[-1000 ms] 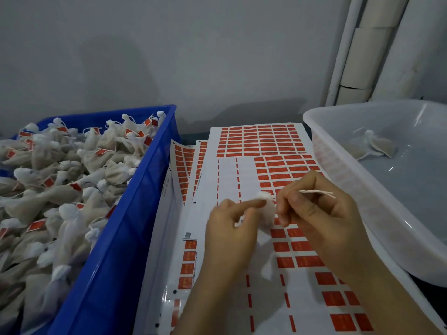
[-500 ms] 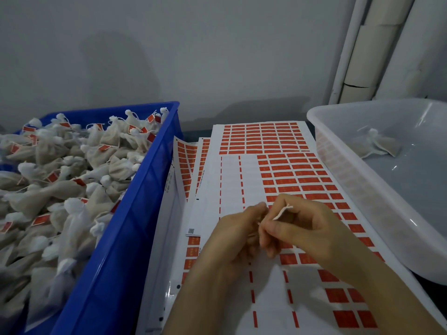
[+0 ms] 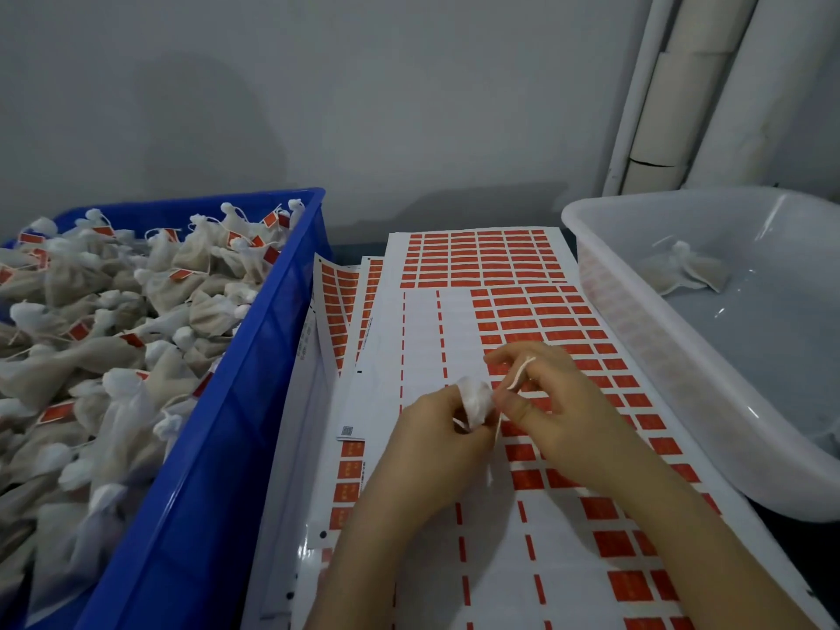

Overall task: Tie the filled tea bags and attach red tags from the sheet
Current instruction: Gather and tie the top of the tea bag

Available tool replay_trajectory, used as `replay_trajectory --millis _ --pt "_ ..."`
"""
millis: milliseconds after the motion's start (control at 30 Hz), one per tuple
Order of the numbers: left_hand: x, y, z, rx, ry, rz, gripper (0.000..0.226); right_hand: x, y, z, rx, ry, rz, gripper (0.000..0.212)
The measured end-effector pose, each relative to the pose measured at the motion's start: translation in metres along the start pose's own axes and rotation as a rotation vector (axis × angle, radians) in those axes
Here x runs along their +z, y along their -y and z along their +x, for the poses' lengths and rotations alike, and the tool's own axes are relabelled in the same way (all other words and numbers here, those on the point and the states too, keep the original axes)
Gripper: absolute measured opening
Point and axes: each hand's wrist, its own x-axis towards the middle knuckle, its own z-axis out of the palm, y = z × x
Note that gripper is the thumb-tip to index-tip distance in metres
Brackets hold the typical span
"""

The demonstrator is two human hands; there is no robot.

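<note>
Above the middle of the sticker sheet (image 3: 509,561), in the one head view, the left hand (image 3: 432,443) pinches the gathered neck of a small white tea bag (image 3: 475,400); the right hand (image 3: 559,411), at three o'clock from it and nearly touching, grips the string (image 3: 516,379), which loops over its forefinger. The bag's white top pokes out at twelve o'clock above the left thumb; the filled part is hidden in the palm. To tie well, I'd judge, hold the neck pinched firmly while the right hand draws the loop snug; slack there would let the knot slip. The blue crate (image 3: 213,470) of tagged bags sits at nine o'clock; the clear tub (image 3: 682,356), with one bag or so inside, at two o'clock.
</note>
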Motion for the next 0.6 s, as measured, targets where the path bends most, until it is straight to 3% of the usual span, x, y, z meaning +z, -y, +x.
replay_trajectory --millis 200,300,400,467,600 --pt "-0.002 -0.002 0.003 0.016 -0.02 0.354 0.027 0.003 -0.001 -0.005 -0.206 0.085 -0.066 0.023" --pt "-0.001 0.0 0.01 0.057 -0.037 0.554 0.026 0.003 0.001 -0.005 -0.193 0.153 -0.053 0.043" --pt "0.001 0.004 0.016 0.025 0.001 0.681 0.039 0.003 0.002 -0.005 -0.157 0.166 -0.064 0.036" --pt "0.003 0.005 0.012 0.118 -0.113 0.69 0.035 0.003 0.001 -0.005 -0.147 0.157 -0.079 0.031" --pt "0.001 0.007 0.004 0.237 -0.374 0.462 0.013 0.004 -0.005 -0.005 -0.103 0.131 -0.131 0.022"
